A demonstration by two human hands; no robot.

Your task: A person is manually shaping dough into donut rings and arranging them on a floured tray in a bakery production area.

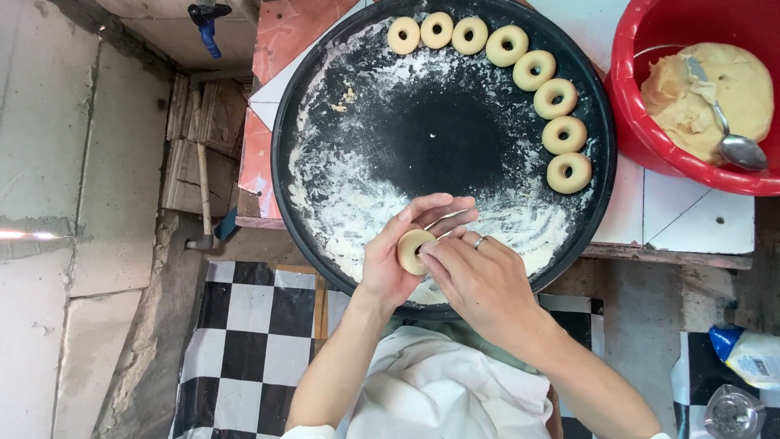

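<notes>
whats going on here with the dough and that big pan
A person is shaping a small pale ring of dough, cradled in the left hand while the right hand presses at its middle. Below lies a large round black floured tray with eight finished dough rings lined along its upper right rim. A red plastic bowl to the right holds a lump of dough and a metal spoon.

Both bare forearms came up from the bottom edge and met at centre. Left hand (398, 256) was cupped, palm turned right, fingers extended and loosely curled, thumb low. Right hand (479, 280) lay back-up, ring on one finger, fingertips bunched and pressed into the left palm. Wrists were slightly bent, elbows out of view.
</notes>
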